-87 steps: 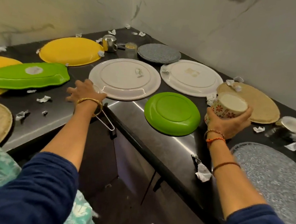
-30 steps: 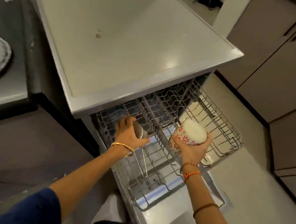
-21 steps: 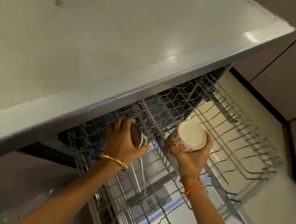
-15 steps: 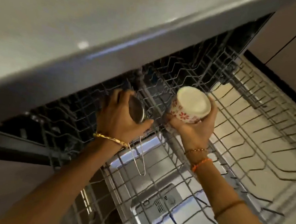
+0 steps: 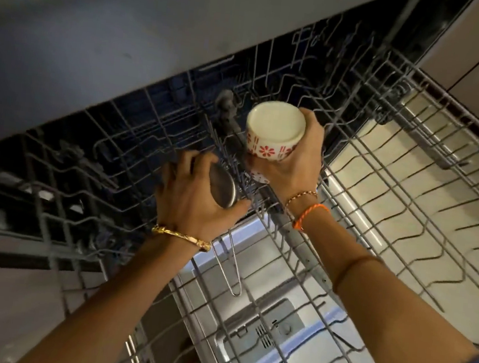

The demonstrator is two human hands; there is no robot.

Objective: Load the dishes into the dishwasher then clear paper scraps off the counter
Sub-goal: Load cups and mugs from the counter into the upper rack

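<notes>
Loading looks barely begun: the left hand (image 5: 192, 197) grips a steel cup (image 5: 222, 186), the right hand (image 5: 290, 163) a floral bowl (image 5: 273, 131) (both inverted), over a bare rack (image 5: 408, 199).

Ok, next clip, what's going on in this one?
A person is loading a dishwasher. The left hand grips a small steel cup with a wire handle hanging below it, holding it over the pulled-out upper rack. The right hand grips a white cup with red flowers, turned upside down, above the same rack near its middle. Neither cup is set down yet. The rack shows no other dishes in the part that is visible.
</notes>
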